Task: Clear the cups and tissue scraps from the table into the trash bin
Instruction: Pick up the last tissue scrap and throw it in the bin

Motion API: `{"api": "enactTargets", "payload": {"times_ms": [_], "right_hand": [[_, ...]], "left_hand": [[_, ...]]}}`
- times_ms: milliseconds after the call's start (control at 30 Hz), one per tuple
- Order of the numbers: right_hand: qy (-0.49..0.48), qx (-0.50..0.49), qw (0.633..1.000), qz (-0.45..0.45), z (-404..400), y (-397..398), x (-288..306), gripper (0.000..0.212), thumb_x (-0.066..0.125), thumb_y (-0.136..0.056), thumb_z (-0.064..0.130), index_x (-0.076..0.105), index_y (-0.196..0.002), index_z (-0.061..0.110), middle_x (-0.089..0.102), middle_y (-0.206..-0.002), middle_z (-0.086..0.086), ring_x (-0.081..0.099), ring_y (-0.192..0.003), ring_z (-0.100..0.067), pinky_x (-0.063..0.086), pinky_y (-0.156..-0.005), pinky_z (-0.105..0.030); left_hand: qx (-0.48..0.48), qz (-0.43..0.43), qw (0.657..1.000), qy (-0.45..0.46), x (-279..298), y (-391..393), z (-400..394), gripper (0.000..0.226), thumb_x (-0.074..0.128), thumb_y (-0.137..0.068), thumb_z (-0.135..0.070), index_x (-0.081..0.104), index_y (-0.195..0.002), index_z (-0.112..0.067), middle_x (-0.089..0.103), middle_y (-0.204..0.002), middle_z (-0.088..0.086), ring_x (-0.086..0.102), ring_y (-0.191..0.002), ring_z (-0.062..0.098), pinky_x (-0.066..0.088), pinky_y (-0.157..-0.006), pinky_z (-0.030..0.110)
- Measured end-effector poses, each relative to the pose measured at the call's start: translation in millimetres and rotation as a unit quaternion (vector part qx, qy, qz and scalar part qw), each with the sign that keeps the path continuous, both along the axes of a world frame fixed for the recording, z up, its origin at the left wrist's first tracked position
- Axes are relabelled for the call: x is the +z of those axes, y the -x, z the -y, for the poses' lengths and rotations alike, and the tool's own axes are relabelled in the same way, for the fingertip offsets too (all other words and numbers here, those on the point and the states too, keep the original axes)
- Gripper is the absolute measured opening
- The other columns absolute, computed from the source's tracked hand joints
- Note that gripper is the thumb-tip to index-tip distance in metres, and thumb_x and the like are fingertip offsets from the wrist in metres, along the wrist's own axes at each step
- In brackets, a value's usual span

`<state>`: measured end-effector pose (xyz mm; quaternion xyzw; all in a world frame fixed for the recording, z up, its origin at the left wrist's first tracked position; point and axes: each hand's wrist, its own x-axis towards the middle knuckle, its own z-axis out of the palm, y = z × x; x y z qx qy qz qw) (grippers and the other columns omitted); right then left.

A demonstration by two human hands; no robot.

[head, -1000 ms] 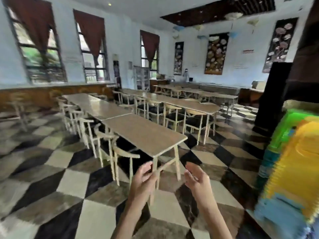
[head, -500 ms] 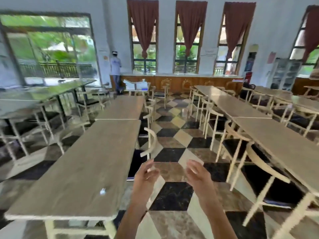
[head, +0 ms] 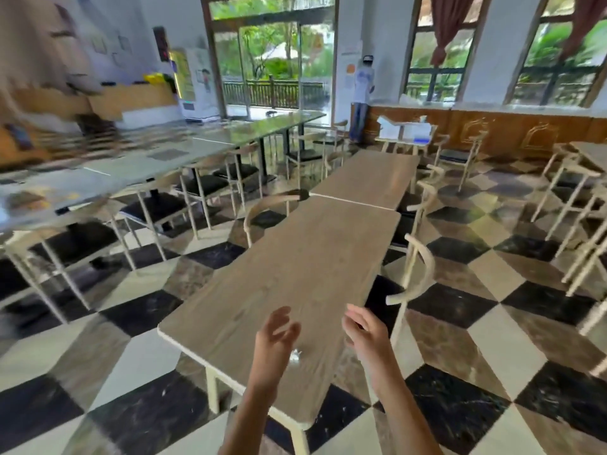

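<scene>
A long wooden table (head: 305,274) stretches away from me in the middle of the view. A small white tissue scrap (head: 296,353) lies on its near end. My left hand (head: 274,343) hovers just left of the scrap, fingers spread, holding nothing. My right hand (head: 364,333) is raised over the table's near right edge, also empty with fingers apart. No cup and no trash bin can be seen.
Light wooden chairs (head: 414,274) stand along both sides of the table. A second wooden table (head: 368,175) adjoins its far end. Glass-topped tables (head: 164,159) with chairs fill the left. A person (head: 363,96) stands by the far wall. The floor is checkered tile.
My view has swung left across the room, bringing the wooden table with the scrap right in front of me. Both hands now hang over its near end, still empty.
</scene>
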<state>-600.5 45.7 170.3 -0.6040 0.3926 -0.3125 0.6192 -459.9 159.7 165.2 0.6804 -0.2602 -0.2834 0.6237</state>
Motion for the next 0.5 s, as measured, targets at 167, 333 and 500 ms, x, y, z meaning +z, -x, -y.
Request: {"api": "enactTargets", "payload": {"times_ms": [167, 333, 500], "right_hand": [[-0.087, 0.037, 0.995, -0.023, 30, -44, -44, 0.029, 0.057, -0.097, 0.018, 0.058, -0.126, 0.020, 0.061, -0.128, 0.002, 0.059, -0.119, -0.015, 0.052, -0.100, -0.037], [-0.131, 0.048, 0.987, -0.076, 55, -80, -87, 0.030, 0.058, -0.096, 0.019, 0.058, -0.126, 0.017, 0.062, -0.129, -0.003, 0.061, -0.117, -0.020, 0.053, -0.096, -0.038], [-0.175, 0.050, 0.974, -0.132, 76, -116, -129, 0.032, 0.056, -0.097, 0.016, 0.056, -0.129, 0.011, 0.059, -0.135, -0.009, 0.059, -0.119, -0.025, 0.051, -0.095, -0.039]], "left_hand": [[0.039, -0.045, 0.996, -0.061, -42, -29, 24, 0.036, 0.067, -0.092, -0.019, 0.061, -0.127, -0.021, 0.063, -0.126, 0.009, 0.063, -0.112, 0.021, 0.052, -0.100, 0.049], [0.062, -0.099, 0.986, -0.118, -88, -60, 47, 0.038, 0.069, -0.090, -0.013, 0.061, -0.127, -0.014, 0.063, -0.123, 0.016, 0.063, -0.112, 0.028, 0.051, -0.101, 0.050], [0.053, -0.134, 0.975, -0.171, -139, -94, 72, 0.032, 0.068, -0.089, -0.004, 0.064, -0.120, -0.012, 0.064, -0.119, 0.024, 0.061, -0.083, 0.027, 0.048, -0.077, 0.037]]}}
